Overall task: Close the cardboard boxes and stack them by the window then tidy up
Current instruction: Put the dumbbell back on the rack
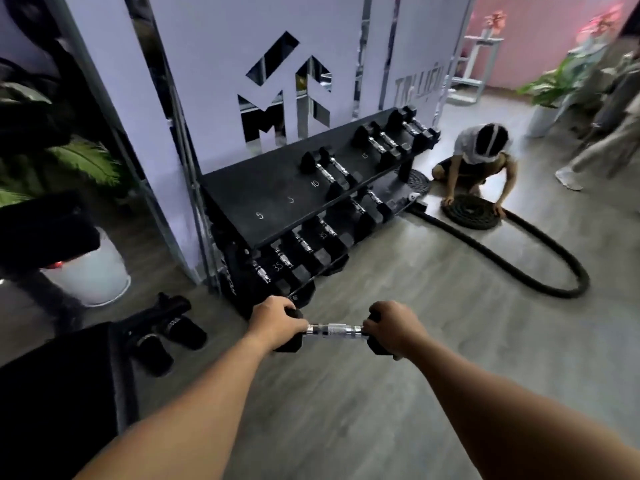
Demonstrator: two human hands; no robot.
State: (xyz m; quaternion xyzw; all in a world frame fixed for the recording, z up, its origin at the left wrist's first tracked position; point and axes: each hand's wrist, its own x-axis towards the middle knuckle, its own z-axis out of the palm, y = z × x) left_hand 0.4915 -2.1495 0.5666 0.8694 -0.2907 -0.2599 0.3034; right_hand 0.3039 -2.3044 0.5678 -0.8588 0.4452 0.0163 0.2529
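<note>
Here, left hand (pixel 275 320) and right hand (pixel 393 329) clasp dumbbell (pixel 336 330) ends; rack (pixel 294 209) just ahead, sandals (pixel 166 336) left.

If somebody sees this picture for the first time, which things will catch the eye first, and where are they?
First, the dumbbell at bottom centre, held by its two black ends by the left hand and right hand. Behind it stands the black dumbbell rack against a white wall. On the right, a crouching person coils a thick black rope on the floor.
</note>
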